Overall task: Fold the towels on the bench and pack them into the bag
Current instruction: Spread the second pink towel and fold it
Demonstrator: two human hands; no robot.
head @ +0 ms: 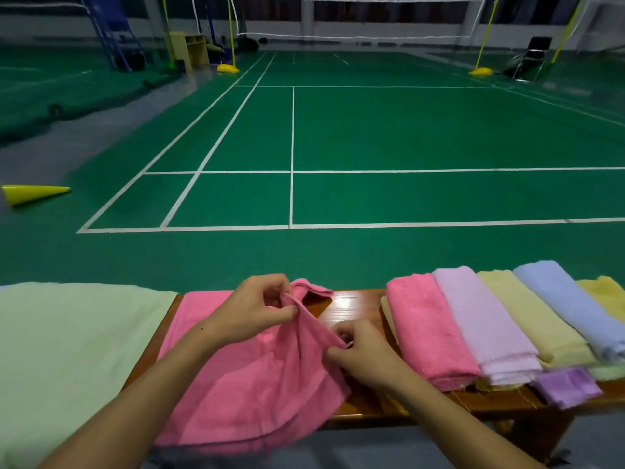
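the pink towel (250, 384) lies spread and rumpled on the wooden tabletop (351, 306), its near edge hanging over the front. the left hand (257, 309) pinches a raised fold near the far corner; the right hand (358, 350) is clamped on the same edge just beside it. a pale green cloth (67, 350) covers the left end, cut off by the frame. to the right sit folded towels, touching side by side: pink (429, 333), lilac (483, 319), cream (527, 316), blue (568, 302). the last yellow one (605, 292) is cut off.
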